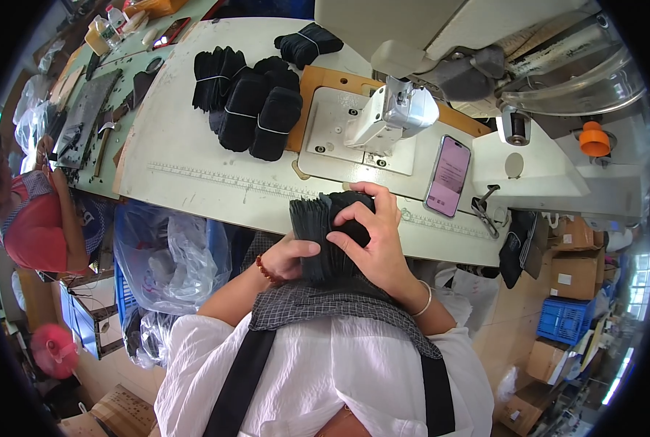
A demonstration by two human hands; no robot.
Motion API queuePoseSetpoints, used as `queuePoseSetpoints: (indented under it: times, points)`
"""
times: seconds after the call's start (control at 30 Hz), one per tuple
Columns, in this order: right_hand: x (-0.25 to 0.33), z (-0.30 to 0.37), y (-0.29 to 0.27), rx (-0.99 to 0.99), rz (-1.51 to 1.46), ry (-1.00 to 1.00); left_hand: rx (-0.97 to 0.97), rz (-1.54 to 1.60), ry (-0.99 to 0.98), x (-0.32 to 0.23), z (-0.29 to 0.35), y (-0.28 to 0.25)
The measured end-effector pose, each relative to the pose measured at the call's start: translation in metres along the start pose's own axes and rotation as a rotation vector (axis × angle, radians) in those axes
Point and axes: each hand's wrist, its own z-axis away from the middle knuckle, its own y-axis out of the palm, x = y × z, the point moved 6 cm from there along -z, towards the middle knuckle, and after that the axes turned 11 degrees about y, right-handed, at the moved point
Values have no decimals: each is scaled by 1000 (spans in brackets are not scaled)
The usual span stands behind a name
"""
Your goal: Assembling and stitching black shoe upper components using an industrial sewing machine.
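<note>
A thick stack of black fabric pieces (309, 222) stands on edge against my apron at the table's front edge, its layers pressed together. My left hand (287, 256) grips its left side, the thumb lying across the layers and the other fingers hidden behind. From the right, my right hand (382, 247) curls over the stack, with the index finger and thumb bent against the layers. Beyond, on the white table (194, 156), lie several black fabric bundles (241, 116) tied with pale bands. One more bundle (308, 45) sits at the back.
A sewing machine (390, 120) occupies the table ahead. Right of it are a phone (449, 176) with a lit screen and scissors (485, 213). Dark fabric (516, 247) hangs at the right table end. At left, a person in red (41, 226) sits beside a green table (114, 149); plastic bags (172, 255) fill a blue crate.
</note>
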Motion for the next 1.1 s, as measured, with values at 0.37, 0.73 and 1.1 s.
queuePoseSetpoints:
  times: [0.37, 0.73, 1.1]
  points:
    - [-1, 0, -1, 13, -10, 13, 17, -49, 6, 0, -3, 1]
    - [-1, 1, -1, 26, -10, 17, 7, -43, -2, -2, -2, 2]
    - [14, 7, -5, -117, 198, -51, 69, -104, -37, 4, -3, -7]
